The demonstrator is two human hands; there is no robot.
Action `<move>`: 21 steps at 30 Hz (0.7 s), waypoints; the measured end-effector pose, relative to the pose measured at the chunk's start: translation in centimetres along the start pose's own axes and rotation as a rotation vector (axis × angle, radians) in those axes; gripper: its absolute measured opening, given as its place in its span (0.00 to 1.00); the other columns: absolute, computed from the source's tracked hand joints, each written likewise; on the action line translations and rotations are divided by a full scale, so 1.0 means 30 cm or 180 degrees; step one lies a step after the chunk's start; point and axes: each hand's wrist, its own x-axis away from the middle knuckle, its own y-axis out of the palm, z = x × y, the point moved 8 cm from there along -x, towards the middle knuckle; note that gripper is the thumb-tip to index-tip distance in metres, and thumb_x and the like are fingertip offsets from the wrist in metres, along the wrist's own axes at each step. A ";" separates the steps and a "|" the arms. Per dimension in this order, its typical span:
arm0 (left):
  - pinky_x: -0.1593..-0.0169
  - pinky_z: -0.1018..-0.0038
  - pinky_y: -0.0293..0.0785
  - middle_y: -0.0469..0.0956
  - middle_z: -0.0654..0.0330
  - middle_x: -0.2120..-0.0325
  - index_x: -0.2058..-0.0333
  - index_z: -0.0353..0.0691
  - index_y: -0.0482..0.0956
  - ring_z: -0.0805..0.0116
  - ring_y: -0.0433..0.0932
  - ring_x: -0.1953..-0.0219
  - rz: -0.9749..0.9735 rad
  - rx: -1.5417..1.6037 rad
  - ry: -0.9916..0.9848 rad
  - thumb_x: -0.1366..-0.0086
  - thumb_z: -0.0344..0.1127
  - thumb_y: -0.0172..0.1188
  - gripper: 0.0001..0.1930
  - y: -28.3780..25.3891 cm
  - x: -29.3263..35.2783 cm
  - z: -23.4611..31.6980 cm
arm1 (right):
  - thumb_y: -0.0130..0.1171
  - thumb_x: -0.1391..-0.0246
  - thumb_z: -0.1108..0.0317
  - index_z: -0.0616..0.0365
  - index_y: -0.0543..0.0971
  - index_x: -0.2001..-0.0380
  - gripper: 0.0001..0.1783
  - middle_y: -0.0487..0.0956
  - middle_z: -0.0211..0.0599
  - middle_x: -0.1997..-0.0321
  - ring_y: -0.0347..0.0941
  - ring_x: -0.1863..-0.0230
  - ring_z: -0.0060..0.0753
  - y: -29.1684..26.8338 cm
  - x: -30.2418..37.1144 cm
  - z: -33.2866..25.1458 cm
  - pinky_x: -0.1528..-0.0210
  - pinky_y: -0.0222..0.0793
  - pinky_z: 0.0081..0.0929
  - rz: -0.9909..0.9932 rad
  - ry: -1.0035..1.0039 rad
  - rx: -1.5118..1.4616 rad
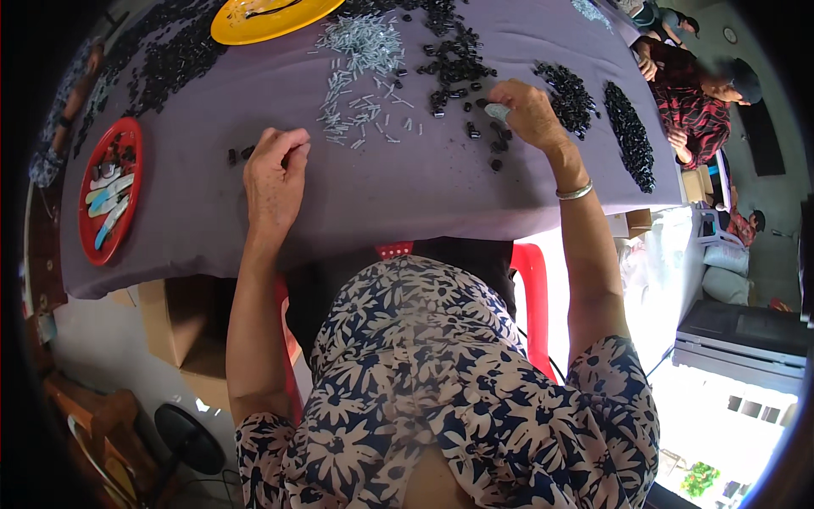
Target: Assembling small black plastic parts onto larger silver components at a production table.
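My left hand (275,174) rests on the purple tablecloth (407,191) with its fingers curled, close to two small black pieces (238,154). Whether it holds anything is hidden. My right hand (527,110) pinches a small pale grey-blue piece (498,111) above scattered black pieces (458,72). A spread of small silver pins (365,76) lies between the two hands, farther up the table. A silver bangle (575,192) is on my right wrist.
A yellow plate (267,17) stands at the far edge, a red plate (110,191) with light blue and white parts at the left. Two heaps of black pieces (632,136) lie at the right. Another person in a red checked shirt (699,106) sits at the right. A red chair (534,288) is beneath me.
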 end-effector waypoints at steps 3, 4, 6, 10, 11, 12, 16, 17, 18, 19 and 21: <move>0.64 0.74 0.70 0.74 0.59 0.73 0.63 0.36 0.79 0.67 0.74 0.72 0.0105 0.0155 -0.0074 0.41 0.23 0.59 0.07 -0.004 -0.001 0.000 | 0.66 0.52 0.74 0.60 0.80 0.65 0.10 0.81 0.39 0.71 0.77 0.71 0.29 -0.003 0.004 0.029 0.65 0.73 0.25 0.0021 0.0178 -0.0088; 0.64 0.74 0.70 0.74 0.59 0.73 0.63 0.35 0.79 0.68 0.75 0.71 0.0124 0.0272 -0.0091 0.41 0.22 0.59 0.07 -0.005 -0.004 0.003 | 0.66 0.53 0.74 0.61 0.80 0.65 0.09 0.81 0.39 0.73 0.76 0.72 0.28 -0.014 0.008 0.039 0.66 0.73 0.25 0.0137 0.0222 -0.0187; 0.64 0.75 0.70 0.75 0.59 0.73 0.63 0.35 0.79 0.68 0.75 0.71 0.0147 0.0368 -0.0125 0.42 0.22 0.60 0.08 -0.004 -0.006 0.010 | 0.63 0.50 0.77 0.61 0.80 0.66 0.07 0.80 0.34 0.75 0.73 0.74 0.22 -0.030 0.016 0.031 0.69 0.71 0.21 0.0255 0.0065 -0.0141; 0.64 0.78 0.70 0.76 0.60 0.72 0.62 0.34 0.79 0.71 0.76 0.70 0.0201 0.0571 -0.0017 0.44 0.22 0.63 0.10 -0.001 0.001 0.043 | 0.56 0.48 0.84 0.61 0.80 0.65 0.09 0.80 0.28 0.70 0.72 0.71 0.16 -0.030 0.044 -0.083 0.69 0.69 0.14 0.0073 0.0291 -0.1756; 0.65 0.79 0.70 0.77 0.61 0.71 0.61 0.35 0.79 0.73 0.76 0.69 0.0084 0.0668 0.0021 0.45 0.23 0.65 0.11 0.010 0.004 0.058 | 0.57 0.48 0.83 0.61 0.79 0.65 0.08 0.80 0.28 0.69 0.73 0.70 0.17 -0.006 0.067 -0.177 0.68 0.70 0.16 -0.0043 0.0247 -0.2272; 0.65 0.79 0.70 0.77 0.61 0.71 0.61 0.35 0.79 0.73 0.76 0.69 0.0063 0.0668 0.0025 0.45 0.23 0.65 0.11 0.015 0.009 0.079 | 0.58 0.47 0.83 0.62 0.79 0.65 0.07 0.80 0.28 0.67 0.73 0.69 0.17 0.022 0.091 -0.257 0.68 0.71 0.18 -0.0146 0.0207 -0.2783; 0.63 0.83 0.70 0.77 0.64 0.66 0.50 0.36 0.76 0.81 0.72 0.65 -0.1050 0.1736 -0.0277 0.45 0.22 0.67 0.22 0.130 0.062 0.122 | 0.62 0.50 0.80 0.61 0.79 0.64 0.09 0.79 0.34 0.69 0.76 0.69 0.30 0.092 0.156 -0.518 0.67 0.71 0.26 -0.0009 -0.1039 -0.1184; 0.65 0.82 0.70 0.78 0.64 0.68 0.50 0.36 0.76 0.80 0.73 0.68 -0.1080 0.1772 -0.0341 0.47 0.24 0.68 0.23 0.143 0.069 0.131 | 0.63 0.51 0.79 0.60 0.78 0.64 0.10 0.78 0.37 0.70 0.76 0.70 0.36 0.113 0.172 -0.547 0.67 0.71 0.28 -0.0081 -0.1139 -0.1124; 0.67 0.81 0.70 0.79 0.63 0.69 0.51 0.36 0.75 0.80 0.73 0.71 -0.1107 0.1810 -0.0406 0.48 0.26 0.69 0.24 0.157 0.076 0.136 | 0.63 0.51 0.79 0.60 0.78 0.64 0.10 0.78 0.37 0.70 0.76 0.70 0.36 0.127 0.183 -0.558 0.67 0.71 0.28 -0.0085 -0.1149 -0.1129; 0.67 0.81 0.70 0.79 0.63 0.69 0.51 0.36 0.75 0.80 0.73 0.71 -0.1097 0.1804 -0.0412 0.48 0.26 0.69 0.24 0.163 0.080 0.137 | 0.63 0.52 0.79 0.60 0.79 0.64 0.10 0.77 0.38 0.70 0.75 0.71 0.40 0.139 0.191 -0.559 0.67 0.70 0.29 -0.0082 -0.1083 -0.1229; 0.68 0.81 0.71 0.80 0.62 0.70 0.51 0.36 0.75 0.80 0.73 0.73 -0.1178 0.1842 -0.0456 0.48 0.25 0.69 0.23 0.178 0.087 0.135 | 0.63 0.52 0.80 0.60 0.79 0.65 0.10 0.76 0.38 0.71 0.74 0.72 0.38 0.146 0.197 -0.565 0.70 0.68 0.29 -0.0057 -0.0991 -0.1320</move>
